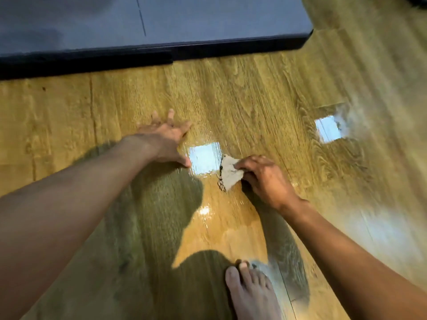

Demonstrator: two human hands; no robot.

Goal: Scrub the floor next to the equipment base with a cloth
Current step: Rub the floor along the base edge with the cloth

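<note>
Two hands down on the wet wooden floor (pixel 242 93): left hand (pixel 165 139) flat, fingers spread. Right hand (pixel 261 174) pinches the small cloth (pixel 228 173) near the dark equipment base (pixel 161 26).

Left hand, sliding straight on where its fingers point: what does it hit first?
Probably the dark front edge of the equipment base. The left hand lies flat on the floor, fingers fanned toward it, with only bare floor between. The fingers spread, so the exact heading is rough.

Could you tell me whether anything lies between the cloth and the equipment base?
Nothing visible does. The right hand pinches the cloth, and only bare wooden floor separates it from the equipment base. The left hand rests off to the side.
</note>
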